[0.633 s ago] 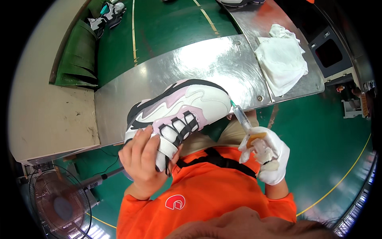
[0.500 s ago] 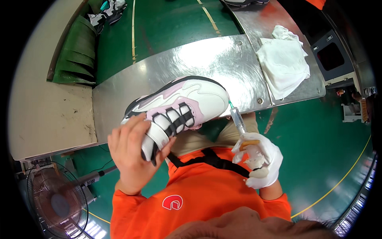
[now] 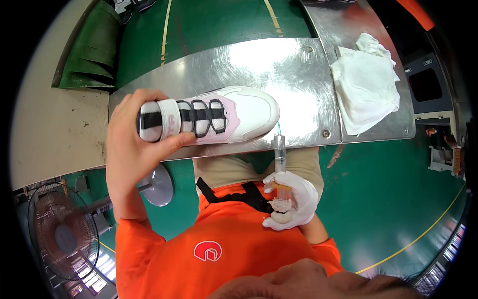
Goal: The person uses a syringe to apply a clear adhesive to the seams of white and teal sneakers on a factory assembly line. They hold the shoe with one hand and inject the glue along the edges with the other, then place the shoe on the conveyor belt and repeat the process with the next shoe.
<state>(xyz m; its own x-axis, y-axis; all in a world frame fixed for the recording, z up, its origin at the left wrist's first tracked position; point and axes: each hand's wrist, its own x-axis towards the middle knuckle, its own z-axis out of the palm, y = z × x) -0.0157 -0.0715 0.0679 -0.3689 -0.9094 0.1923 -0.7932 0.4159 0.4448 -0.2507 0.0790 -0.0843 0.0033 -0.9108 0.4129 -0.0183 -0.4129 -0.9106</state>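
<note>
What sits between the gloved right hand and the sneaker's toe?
In the head view, the clear syringe extends from the right hand toward the sneaker.

The table (image 3: 308,97) before me looks to be of bare metal, glossy, with many fine scratches. The shoe (image 3: 251,112) seems of smooth leather, only slightly shiny. The syringe (image 3: 280,152) is of clear, shiny plastic. I see matt cloth on the glove (image 3: 304,197), the wrinkled rag (image 3: 366,89) and the shirt (image 3: 259,254). The beige panel (image 3: 59,134) appears matt, with stains.
</note>
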